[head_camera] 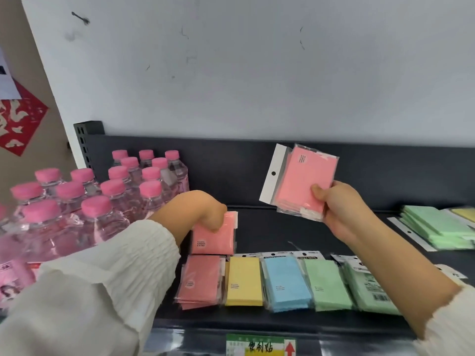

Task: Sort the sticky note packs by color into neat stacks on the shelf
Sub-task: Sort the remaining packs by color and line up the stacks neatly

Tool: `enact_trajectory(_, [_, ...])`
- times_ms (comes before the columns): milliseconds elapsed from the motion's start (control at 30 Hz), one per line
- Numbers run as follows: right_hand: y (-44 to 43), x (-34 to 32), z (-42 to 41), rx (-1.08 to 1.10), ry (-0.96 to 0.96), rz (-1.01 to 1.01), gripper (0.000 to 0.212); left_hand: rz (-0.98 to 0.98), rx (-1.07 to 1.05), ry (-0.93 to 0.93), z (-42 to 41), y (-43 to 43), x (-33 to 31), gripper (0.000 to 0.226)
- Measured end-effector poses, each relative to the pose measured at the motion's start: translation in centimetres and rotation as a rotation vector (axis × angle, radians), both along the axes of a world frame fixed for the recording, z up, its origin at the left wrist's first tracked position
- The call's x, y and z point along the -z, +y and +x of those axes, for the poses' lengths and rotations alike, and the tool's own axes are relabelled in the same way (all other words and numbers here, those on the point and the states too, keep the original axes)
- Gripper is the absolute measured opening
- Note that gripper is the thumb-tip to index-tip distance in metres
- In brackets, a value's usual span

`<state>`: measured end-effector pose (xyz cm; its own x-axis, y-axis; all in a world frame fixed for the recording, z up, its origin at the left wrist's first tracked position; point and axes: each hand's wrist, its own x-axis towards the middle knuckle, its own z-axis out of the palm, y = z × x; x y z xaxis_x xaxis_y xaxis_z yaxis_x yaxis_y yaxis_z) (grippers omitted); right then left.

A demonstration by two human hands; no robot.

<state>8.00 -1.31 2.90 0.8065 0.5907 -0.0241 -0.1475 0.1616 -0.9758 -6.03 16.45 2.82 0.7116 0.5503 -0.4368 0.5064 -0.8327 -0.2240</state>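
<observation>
Pinching a raised pink pack (pixel 302 181) by one corner, the right hand (pixel 343 210) could let its slick sleeve slip. The left hand (pixel 209 214) fingers (pixel 217 224) grip another pack (pixel 214 240) just behind the front pink stack (pixel 199 281).

Front row packs were pink (pixel 201 281), yellow (pixel 244 281), blue (pixel 286 283), green (pixel 327 285); bottle caps (pixel 96 206) were pink; shelf (pixel 295 232) was dark grey.

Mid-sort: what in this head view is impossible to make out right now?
Head view only:
- Yellow packs, far right: cut by the frame edge, blurred; count unclear.
- Pink pack under the left hand: the hand covers its top edge; depth of stack hidden.
- Raised pink bundle in the right hand: overlap hides how many packs.
- Shelf label: cut by the bottom edge.
- Print on packs: too small.
</observation>
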Motion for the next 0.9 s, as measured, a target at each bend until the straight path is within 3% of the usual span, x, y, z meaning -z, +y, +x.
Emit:
enact_trajectory(367, [1.5,0.9,-0.4,-0.081,-0.054,-0.125,0.033,-0.006,-0.06,-0.039,-0.2,0.5,1.4,0.041])
enact_trajectory(667, [6.0,0.6,-0.4,-0.122,-0.116,-0.242,0.036,-0.03,-0.108,-0.258,-1.1,-0.3,3.5,0.059])
enact_trajectory(800, [9.1,0.4,-0.8,-0.142,-0.107,-0.275,0.034,0.012,-0.077,-0.359,-2.7,-1.4,3.2,0.035])
enact_trajectory(900, [11.9,0.8,-1.8,-0.179,-0.058,-0.311,0.034,0.036,-0.04,-0.433,-4.1,-1.8,3.4,0.03])
